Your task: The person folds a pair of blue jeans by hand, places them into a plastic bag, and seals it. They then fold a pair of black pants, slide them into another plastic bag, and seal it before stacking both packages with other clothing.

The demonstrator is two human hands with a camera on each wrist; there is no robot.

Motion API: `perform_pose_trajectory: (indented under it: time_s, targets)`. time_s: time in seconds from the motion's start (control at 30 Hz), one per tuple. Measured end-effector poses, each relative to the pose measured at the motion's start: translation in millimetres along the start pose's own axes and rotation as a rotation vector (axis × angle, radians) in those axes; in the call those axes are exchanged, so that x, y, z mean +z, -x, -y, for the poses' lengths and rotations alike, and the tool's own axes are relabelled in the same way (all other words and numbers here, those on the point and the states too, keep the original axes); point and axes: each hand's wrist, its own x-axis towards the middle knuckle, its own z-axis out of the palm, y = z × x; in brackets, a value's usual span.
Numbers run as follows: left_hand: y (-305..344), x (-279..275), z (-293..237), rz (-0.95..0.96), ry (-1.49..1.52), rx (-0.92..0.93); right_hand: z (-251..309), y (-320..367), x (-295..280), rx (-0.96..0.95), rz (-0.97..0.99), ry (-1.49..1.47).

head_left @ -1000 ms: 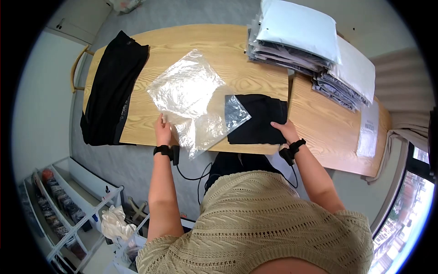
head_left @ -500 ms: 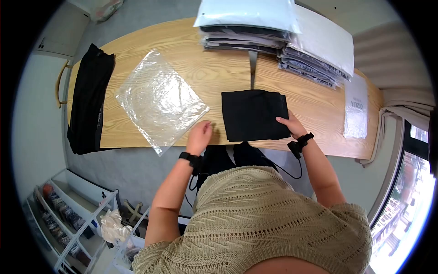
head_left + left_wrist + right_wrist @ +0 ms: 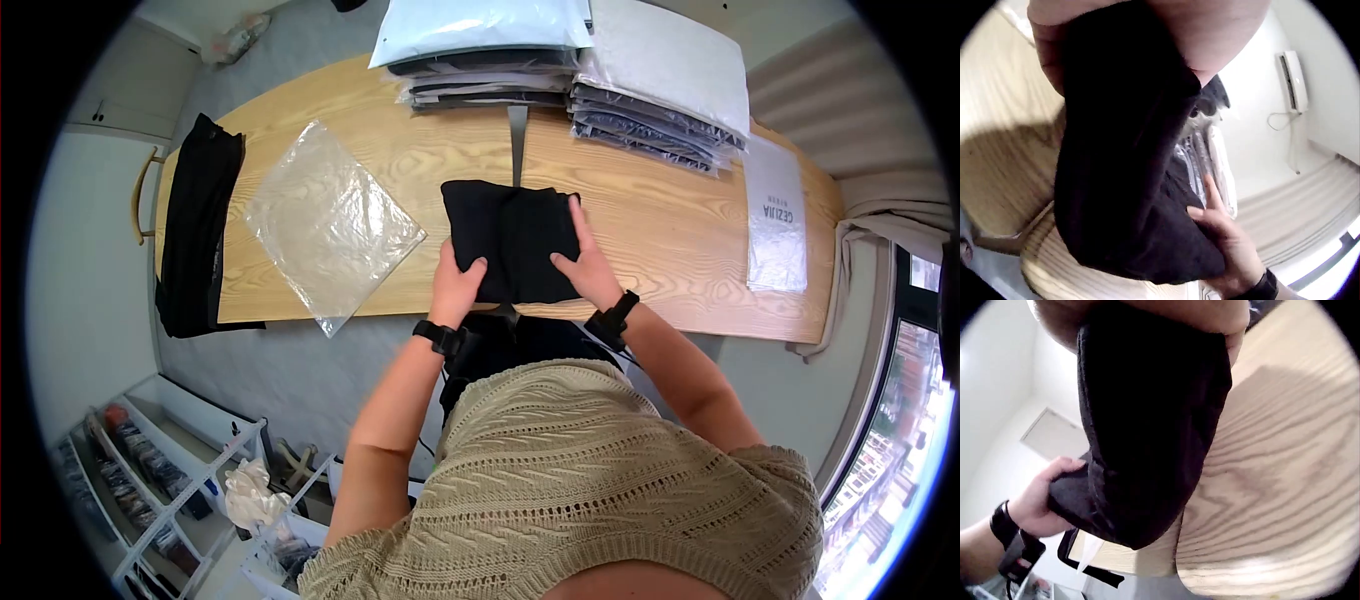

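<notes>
A folded black garment is held between both hands over the near part of the table, with a crease down its middle. My left hand grips its left side, thumb on top and fingers hidden beneath. On the opposite side my right hand grips it, thumb on top and one finger along the edge. Seen from the left wrist, the garment bends downward between the hands, above the wood. The right wrist view shows the same sag in the cloth. To the left, a clear plastic bag lies flat.
Another black garment lies along the table's left end. Stacks of bagged clothes and white packages stand at the back. A printed plastic bag lies at the right. A gap runs between the two table parts.
The clear bag, earlier overlapping the garment's corner, now lies apart to the left. My left hand has come over to the garment's left side, and both hands have lifted and bent it.
</notes>
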Motion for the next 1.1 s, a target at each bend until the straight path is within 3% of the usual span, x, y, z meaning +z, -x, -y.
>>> perform_pose_trajectory:
  time_s: [0.07, 0.13, 0.17, 0.27, 0.37, 0.47, 0.53, 0.57, 0.73, 0.77, 0.8, 0.83, 0.87, 0.93, 1.0, 1.1]
  targets:
    - [9.6, 10.2, -31.9, -0.017, -0.059, 0.016, 3.1, -4.9, 6.5, 0.007, 0.014, -0.067]
    - [14.6, 18.7, -48.9, -0.037, -0.257, 0.102, 3.7, -12.5, 11.6, -0.166, 0.111, 0.001]
    - [14.4, 23.2, -45.6, -0.022, -0.314, 0.114, 3.7, -16.4, 16.1, -0.046, 0.143, 0.006]
    - [19.4, 35.7, -42.2, 0.029, -0.497, 0.255, -8.5, -26.0, 31.2, 0.065, 0.155, -0.012]
    - [18.8, 40.0, -20.1, 0.142, -0.571, 0.195, -29.6, -27.0, 44.6, 0.069, 0.092, -0.031]
    - [25.7, 38.2, -17.0, 0.249, -0.572, 0.293, -43.9, -28.4, 45.5, 0.067, 0.060, -0.164]
    - [27.8, 34.7, -7.1, 0.283, -0.538, 0.315, -25.4, -27.9, 39.9, 0.371, 0.240, -0.190]
    - [27.3, 31.5, -2.2, 0.355, -0.539, 0.362, -29.7, -19.0, 48.0, 0.316, 0.090, -0.048]
    - [34.2, -3.4, 5.9, 0.503, -0.419, 0.454, -46.1, -17.5, 53.2, 0.353, 0.088, -0.190]
    - [36.6, -15.5, 3.0, 0.509, -0.333, 0.289, -56.5, -19.7, 54.8, 0.353, 0.099, -0.231]
    - [36.2, -31.6, 5.7, 0.403, -0.406, 0.422, -65.2, -22.1, 58.8, 0.354, 0.108, -0.271]
    - [35.7, -51.1, 6.9, 0.302, -0.438, 0.342, -38.0, -20.4, 55.8, 0.377, 0.105, -0.290]
    - [35.7, -72.4, 7.9, 0.204, -0.467, 0.264, -49.5, -25.2, 55.6, 0.371, 0.156, -0.360]
    - [40.1, -114.5, 24.5, -0.127, -0.623, 0.199, -26.8, -24.4, 54.0, 0.330, 0.109, -0.303]
    - [43.2, -156.4, 39.5, -0.267, -0.924, 0.147, 3.8, -21.5, 49.3, 0.379, 0.097, -0.449]
    - [47.0, -203.0, 74.3, -0.319, -1.202, 0.238, 34.0, -17.6, 43.2, 0.389, 0.089, -0.454]
